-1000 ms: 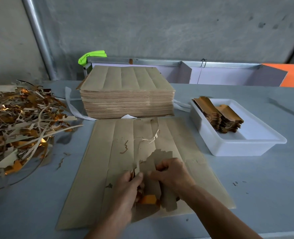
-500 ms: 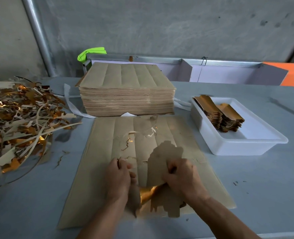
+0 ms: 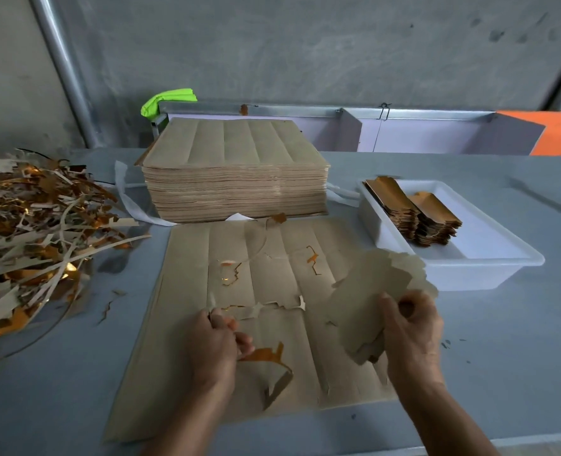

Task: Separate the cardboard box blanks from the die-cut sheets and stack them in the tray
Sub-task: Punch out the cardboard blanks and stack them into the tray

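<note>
**A:** What is seen nearest, at the lower middle of the frame?

**B:** The left hand (image 3: 218, 340) is curled round a torn strip of waste on the die-cut sheet (image 3: 187, 324), which is spread flat on the grey table (image 3: 502, 373). At lower right, a bundle of separated blanks (image 3: 371, 291) is gripped by the right hand (image 3: 412, 337), lifted clear of the sheet and fanned toward the tray.

**A:** How would the blanks be expected to handle?

**B:** They are judged light, thin and bendable, with notched edges that could snag or tear. A firm pinch across the middle of the bundle, as is held now, is probably safest; if taken by a corner, the layers may be splayed.

**A:** And the surfaces?

**B:** Matte brown board is shown on the upper face of the sheet, scored into long parallel panels; a shiny gold-orange face is exposed where a flap (image 3: 266, 355) is curled up.

**A:** Further back?

**B:** At right of centre, a white plastic tray (image 3: 489, 268) with smooth walls is seen, and two stacks of blanks (image 3: 413, 212) lie in it, gold side up. At left, a tangled heap of offcut strips (image 3: 35, 232) is piled. Toward the top centre, a thick, square stack of uncut sheets (image 3: 236, 185) is set against the concrete wall.
</note>
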Tool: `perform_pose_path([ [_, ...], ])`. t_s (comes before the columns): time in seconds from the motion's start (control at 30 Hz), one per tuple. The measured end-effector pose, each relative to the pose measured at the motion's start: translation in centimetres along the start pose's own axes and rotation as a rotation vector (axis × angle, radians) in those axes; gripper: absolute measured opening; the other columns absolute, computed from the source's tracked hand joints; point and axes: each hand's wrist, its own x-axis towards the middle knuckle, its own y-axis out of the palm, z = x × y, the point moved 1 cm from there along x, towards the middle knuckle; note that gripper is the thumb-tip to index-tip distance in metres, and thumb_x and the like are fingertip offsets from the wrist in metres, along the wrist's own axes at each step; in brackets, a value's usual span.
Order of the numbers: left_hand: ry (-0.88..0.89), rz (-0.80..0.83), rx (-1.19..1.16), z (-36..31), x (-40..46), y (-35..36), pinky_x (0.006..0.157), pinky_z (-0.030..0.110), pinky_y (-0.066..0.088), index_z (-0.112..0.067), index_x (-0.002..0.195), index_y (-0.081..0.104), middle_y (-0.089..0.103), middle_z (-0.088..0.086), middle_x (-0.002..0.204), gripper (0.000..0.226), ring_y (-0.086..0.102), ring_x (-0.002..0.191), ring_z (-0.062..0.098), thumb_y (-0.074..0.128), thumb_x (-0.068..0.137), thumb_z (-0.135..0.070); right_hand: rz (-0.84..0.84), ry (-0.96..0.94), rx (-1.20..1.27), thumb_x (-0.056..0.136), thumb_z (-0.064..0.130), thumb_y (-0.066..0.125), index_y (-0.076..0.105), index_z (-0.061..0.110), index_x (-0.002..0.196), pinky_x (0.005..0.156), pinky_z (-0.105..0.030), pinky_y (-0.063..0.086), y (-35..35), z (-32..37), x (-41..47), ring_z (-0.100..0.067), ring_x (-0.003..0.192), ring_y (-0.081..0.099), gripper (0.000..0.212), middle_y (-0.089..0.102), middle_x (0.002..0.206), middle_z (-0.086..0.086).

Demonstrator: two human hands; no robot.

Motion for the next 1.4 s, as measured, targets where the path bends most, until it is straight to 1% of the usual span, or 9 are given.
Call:
perform_pose_path([
  [0.23, 0.117, 0.036, -0.307, -2.6, 0.5, -2.1, 0.059, 0.024, 0.051, -0.020, 0.090, 0.061, 0.071, -0.001, 0.086, 0.025, 0.066, 0.066, 0.003, 0.039, 0.101, -0.024, 0.264, -0.084, -0.107, 0.091, -0.012, 0.039, 0.032, 0.030, 0.140, 0.085, -0.052, 0.047, -0.2, 0.2, 2.5, -0.023, 0.108, 0.043, 0.065, 0.034, 0.127, 0.002],
  [0.37, -0.058, 0.233, -0.633, -4.5, 1.4, -2.5, 0.080, 0.029, 0.056, -0.015, 0.085, 0.065, 0.075, 0.001, 0.090, 0.040, 0.070, 0.092, 0.012, 0.031, 0.103, -0.027, 0.337, -0.038, -0.252, 0.094, 0.005, 0.051, 0.066, 0.012, 0.111, 0.089, -0.046, 0.051, 2.0, 0.5, 3.2, -0.025, 0.100, 0.053, 0.023, 0.054, 0.115, -0.008],
  [0.53, -0.104, 0.246, -0.618, -4.1, 1.5, -1.7, 0.057, 0.027, 0.058, -0.013, 0.078, 0.054, 0.063, -0.001, 0.056, 0.032, 0.071, 0.064, 0.017, 0.035, 0.102, -0.023, 0.402, -0.018, -0.332, 0.093, 0.013, 0.055, 0.070, 0.012, 0.093, 0.068, -0.027, 0.048, 5.1, 1.9, 3.4, -0.015, 0.080, 0.054, 0.015, 0.054, 0.098, -0.002],
  [0.73, -0.102, 0.347, -0.562, -2.6, 1.4, -1.1, 0.054, 0.031, 0.054, -0.008, 0.077, 0.052, 0.052, 0.004, 0.054, 0.029, 0.049, 0.042, 0.017, 0.040, 0.100, -0.021, 0.460, -0.183, -0.623, 0.088, 0.005, 0.051, 0.061, 0.003, 0.062, 0.049, -0.021, 0.044, 8.3, 4.0, 4.2, -0.022, 0.063, 0.058, 0.028, 0.059, 0.067, -0.010],
  [0.93, -0.122, 0.430, -0.518, -2.1, 1.2, -1.1, 0.049, 0.030, 0.050, -0.009, 0.074, 0.048, 0.050, 0.005, 0.053, 0.027, 0.043, 0.038, 0.016, 0.041, 0.098, -0.018, 0.665, -0.099, -0.770, 0.090, 0.042, 0.057, 0.053, 0.010, 0.083, 0.057, -0.024, 0.041, 12.9, 4.2, 5.3, -0.015, 0.070, 0.050, 0.033, 0.049, 0.075, -0.002],
  [1.07, -0.114, 0.450, -0.369, -2.1, 0.9, -1.2, 0.043, 0.028, 0.045, -0.009, 0.077, 0.049, 0.051, 0.006, 0.054, 0.024, 0.040, 0.036, 0.015, 0.044, 0.097, -0.021, 0.652, -0.085, -0.764, 0.080, 0.048, 0.066, 0.057, 0.007, 0.100, 0.064, -0.027, 0.043, 15.6, 4.8, 5.6, -0.020, 0.085, 0.058, 0.046, 0.058, 0.090, -0.007],
  [1.17, -0.070, 0.482, -0.235, -2.3, 0.8, -1.5, 0.040, 0.026, 0.040, -0.006, 0.078, 0.051, 0.052, 0.008, 0.055, 0.024, 0.038, 0.036, 0.013, 0.046, 0.096, -0.022, 0.635, -0.127, -0.825, 0.079, 0.036, 0.070, 0.054, 0.003, 0.118, 0.072, -0.026, 0.044, 16.7, 5.0, 5.5, -0.024, 0.103, 0.061, 0.053, 0.062, 0.109, -0.010],
  [1.23, -0.033, 0.473, -0.127, -2.6, 1.0, -1.5, 0.038, 0.024, 0.038, -0.006, 0.077, 0.051, 0.053, 0.009, 0.058, 0.023, 0.038, 0.037, 0.012, 0.049, 0.095, -0.019, 0.624, -0.150, -0.854, 0.082, 0.023, 0.067, 0.055, 0.002, 0.117, 0.068, -0.023, 0.046, 17.0, 5.0, 5.4, -0.022, 0.098, 0.062, 0.043, 0.061, 0.099, -0.009],
  [1.4, 0.455, 0.120, 0.620, -3.3, 3.0, -0.8, 0.050, 0.013, 0.030, -0.015, 0.093, 0.045, 0.048, -0.005, 0.086, 0.018, 0.050, 0.073, 0.009, 0.059, 0.091, -0.026, 0.646, -0.201, -0.818, 0.087, 0.011, 0.060, 0.056, 0.002, 0.112, 0.049, -0.017, 0.044, 15.8, 5.4, 5.0, -0.016, 0.080, 0.058, 0.027, 0.056, 0.090, -0.006],
])
